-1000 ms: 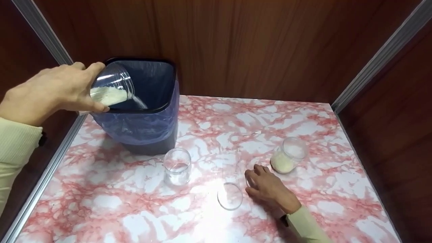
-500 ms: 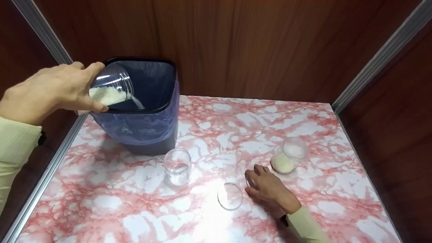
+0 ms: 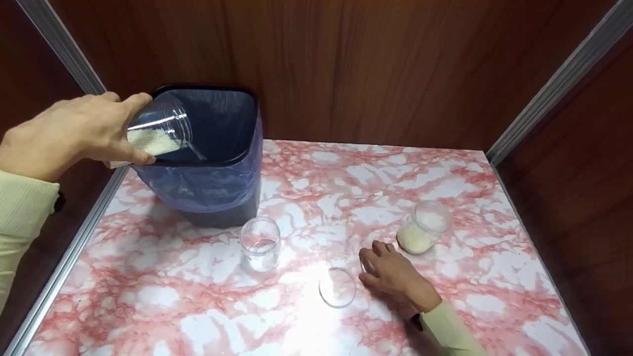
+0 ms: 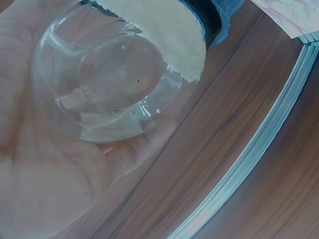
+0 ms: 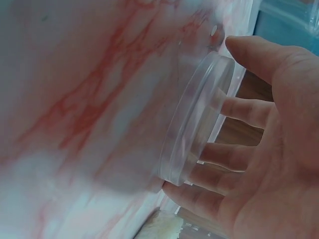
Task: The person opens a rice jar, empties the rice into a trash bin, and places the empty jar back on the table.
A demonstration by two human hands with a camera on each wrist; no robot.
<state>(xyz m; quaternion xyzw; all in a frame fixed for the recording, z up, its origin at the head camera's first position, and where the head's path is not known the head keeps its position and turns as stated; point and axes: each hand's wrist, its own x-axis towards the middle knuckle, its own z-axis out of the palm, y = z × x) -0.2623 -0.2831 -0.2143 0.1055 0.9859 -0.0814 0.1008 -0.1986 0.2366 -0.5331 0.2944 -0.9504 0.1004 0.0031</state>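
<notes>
A clear jar [image 3: 173,118] is gripped in my left hand [image 3: 84,128], lying tilted with its mouth over the bin's opening. White grains [image 3: 153,142] inside it run out in a thin stream into the bin [image 3: 210,163]. In the left wrist view the jar's base [image 4: 119,74] faces the palm. My right hand [image 3: 393,272] rests on the table, its fingers loosely bent over a clear round lid [image 5: 197,119]. In the right wrist view the thumb is by one edge of that lid and the fingers are behind it. A second lid [image 3: 337,288] lies to the left.
A clear jar [image 3: 260,244] stands in front of the bin. Another jar with pale grains [image 3: 418,235] stands beyond the right hand. Faint transparent outlines show on the marbled table [image 3: 198,306] behind the second lid. Wood panels [image 3: 371,69] enclose the back and sides.
The tilted jar has shifted slightly left with my left hand. Its heap of grains has shrunk and the stream looks thinner. My right hand stays where it was.
</notes>
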